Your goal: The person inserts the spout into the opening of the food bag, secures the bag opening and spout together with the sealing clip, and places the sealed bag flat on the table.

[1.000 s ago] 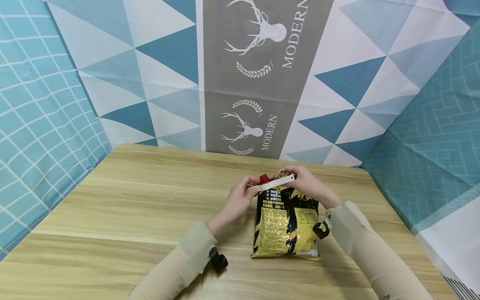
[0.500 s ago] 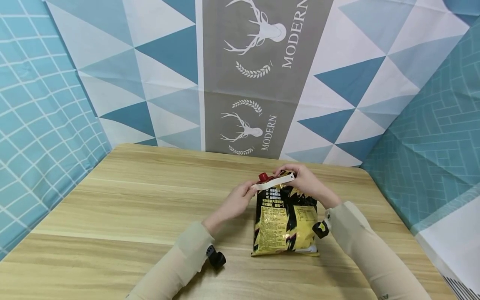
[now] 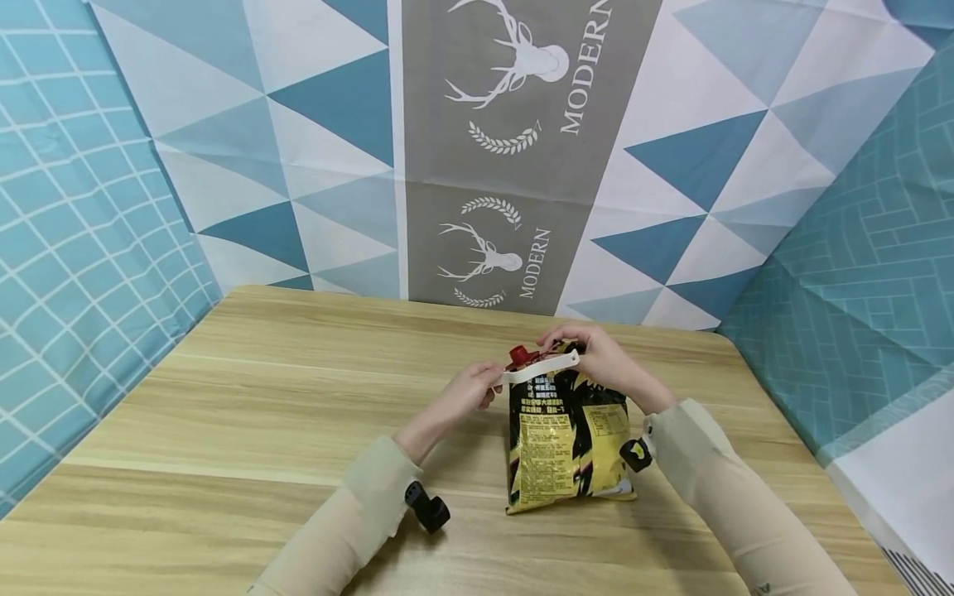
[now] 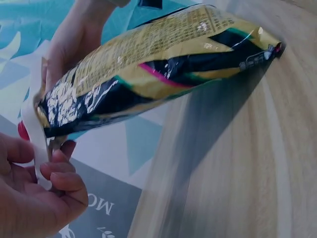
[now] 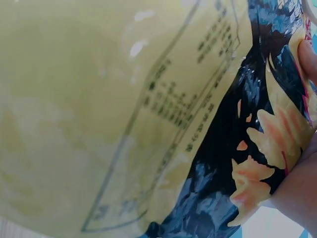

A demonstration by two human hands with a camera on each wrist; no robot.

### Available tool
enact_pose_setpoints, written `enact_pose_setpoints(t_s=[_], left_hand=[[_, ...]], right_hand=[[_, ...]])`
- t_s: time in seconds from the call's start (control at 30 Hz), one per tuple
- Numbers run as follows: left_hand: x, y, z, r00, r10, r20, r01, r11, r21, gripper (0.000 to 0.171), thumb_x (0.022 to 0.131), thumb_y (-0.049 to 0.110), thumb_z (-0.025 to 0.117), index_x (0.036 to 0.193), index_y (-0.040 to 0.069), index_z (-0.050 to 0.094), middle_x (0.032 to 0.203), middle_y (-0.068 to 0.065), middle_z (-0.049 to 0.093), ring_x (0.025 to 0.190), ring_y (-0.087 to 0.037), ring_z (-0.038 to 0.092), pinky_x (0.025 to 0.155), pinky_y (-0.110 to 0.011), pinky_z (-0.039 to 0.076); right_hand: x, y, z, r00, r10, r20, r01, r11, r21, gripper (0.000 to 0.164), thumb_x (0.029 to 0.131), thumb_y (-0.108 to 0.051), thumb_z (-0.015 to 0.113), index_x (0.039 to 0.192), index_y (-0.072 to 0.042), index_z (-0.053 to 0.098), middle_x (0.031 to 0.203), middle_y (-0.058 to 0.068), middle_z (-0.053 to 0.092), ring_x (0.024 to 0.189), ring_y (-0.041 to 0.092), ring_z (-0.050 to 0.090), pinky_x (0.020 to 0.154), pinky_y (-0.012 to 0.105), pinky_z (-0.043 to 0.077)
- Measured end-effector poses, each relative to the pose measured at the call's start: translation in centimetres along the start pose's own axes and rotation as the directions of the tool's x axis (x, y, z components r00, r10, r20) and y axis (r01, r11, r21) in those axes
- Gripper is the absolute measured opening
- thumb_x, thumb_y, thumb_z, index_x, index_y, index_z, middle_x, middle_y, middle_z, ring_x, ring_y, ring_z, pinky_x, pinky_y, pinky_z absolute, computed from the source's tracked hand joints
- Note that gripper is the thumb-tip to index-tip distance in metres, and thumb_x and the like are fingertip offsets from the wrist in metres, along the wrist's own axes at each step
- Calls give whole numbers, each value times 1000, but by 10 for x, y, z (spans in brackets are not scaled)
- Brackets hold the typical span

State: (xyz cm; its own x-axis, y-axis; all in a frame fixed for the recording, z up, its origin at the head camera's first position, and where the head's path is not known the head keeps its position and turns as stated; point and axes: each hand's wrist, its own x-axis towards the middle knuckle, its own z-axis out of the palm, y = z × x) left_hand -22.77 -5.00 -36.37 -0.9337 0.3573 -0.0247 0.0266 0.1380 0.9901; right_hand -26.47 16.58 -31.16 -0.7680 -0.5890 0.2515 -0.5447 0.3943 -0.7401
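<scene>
A black and yellow snack bag (image 3: 547, 451) stands nearly upright at the right of the table, its printed panel towards me. Along its top edge runs a white sealing clip (image 3: 542, 366) with a red spout cap (image 3: 518, 356). My left hand (image 3: 464, 396) pinches the clip's left end; in the left wrist view, thumb and fingers close round the white strip (image 4: 33, 124). At the top right corner my right hand (image 3: 604, 362) grips the bag top beside the clip's other end. The bag (image 5: 124, 109) fills most of the right wrist view.
The wooden table (image 3: 298, 414) stretches left and in front of the bag. Patterned cloth (image 3: 320, 124) hangs behind it, with blue cloth at both sides. A white box-like object (image 3: 894, 480) stands at the right edge. Black wrist cameras (image 3: 428, 507) sit on both sleeves.
My left hand has shifted slightly left and down, its grip now at the clip's end. The clip and bag top have moved a little left, and the bag has turned slightly.
</scene>
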Motion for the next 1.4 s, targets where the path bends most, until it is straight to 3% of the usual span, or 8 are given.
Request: enact_pose_setpoints(t_s=[0.17, 0.43, 0.57, 0.67, 0.83, 0.93, 1.13, 1.4], left_hand=[[-1, 0, 2, 1000, 3, -20, -2, 1000, 23, 30, 97, 15, 31, 99, -4, 54, 73, -1, 42, 56, -9, 33, 52, -20, 29], [-1, 2, 0, 994, -95, -47, 93, 995, -31, 24, 89, 12, 34, 69, 7, 46, 60, -1, 38, 47, -9, 27, 48, -24, 23], [-3, 4, 1, 990, -102, -94, 104, 994, 18, 22, 88, 12, 34, 72, 6, 47, 64, -2, 41, 49, -10, 30, 46, -22, 26], [-4, 6, 1, 988, -97, -124, 102, 994, 36, 22, 88, 12, 33, 73, 5, 47, 64, -2, 41, 50, -10, 31, 46, -22, 27], [-5, 7, 1, 990, -89, -109, 87, 996, -21, 22, 89, 11, 32, 72, 6, 44, 63, -1, 38, 47, -9, 27, 44, -23, 23], [-3, 6, 3, 994, -80, -71, 77, 996, -39, 22, 91, 12, 31, 73, 7, 43, 64, 0, 38, 46, -8, 25, 44, -23, 21], [0, 5, 7, 998, -43, -46, 41, 998, -44, 26, 95, 17, 30, 81, 2, 46, 67, -3, 38, 45, -9, 26, 45, -22, 23], [0, 5, 3, 999, 39, 25, -40, 999, 25, 44, 97, 34, 38, 126, 3, 47, 76, 0, 42, 54, -10, 32, 52, -23, 31]], right_hand=[[0, 1, 1, 1000, 15, -10, -15, 1000, -10, 11, 81, -1, 64, 92, -3, 64, 112, 19, 60, 109, 32, 53, 91, 46, 41], [0, -1, -3, 999, 46, 21, -45, 999, -19, 17, 80, 4, 60, 93, -7, 64, 112, 12, 61, 110, 22, 52, 83, 34, 42], [1, -3, -4, 995, 96, 27, -96, 995, -16, 18, 82, 5, 57, 94, -7, 63, 113, 12, 60, 67, 7, 52, 53, 22, 40], [0, -4, -5, 992, 127, 25, -126, 992, -21, 21, 82, 8, 52, 94, -6, 63, 117, 13, 58, 69, 9, 50, 44, 23, 34], [0, -4, -5, 994, 111, 16, -111, 993, -40, 19, 82, 8, 55, 93, -5, 63, 117, 14, 57, 116, 28, 46, 76, 35, 41], [1, -3, -3, 997, 77, 15, -77, 997, -12, 17, 81, 8, 58, 93, -3, 63, 112, 15, 59, 112, 30, 49, 83, 38, 41], [3, -3, 1, 999, 44, 15, -45, 999, 21, 19, 77, 9, 63, 94, -1, 63, 107, 16, 61, 99, 24, 54, 78, 32, 47], [3, -5, -1, 999, 26, 21, -26, 1000, 3, 40, 77, 9, 64, 114, -3, 55, 112, 16, 57, 102, 28, 53, 82, 38, 47]])
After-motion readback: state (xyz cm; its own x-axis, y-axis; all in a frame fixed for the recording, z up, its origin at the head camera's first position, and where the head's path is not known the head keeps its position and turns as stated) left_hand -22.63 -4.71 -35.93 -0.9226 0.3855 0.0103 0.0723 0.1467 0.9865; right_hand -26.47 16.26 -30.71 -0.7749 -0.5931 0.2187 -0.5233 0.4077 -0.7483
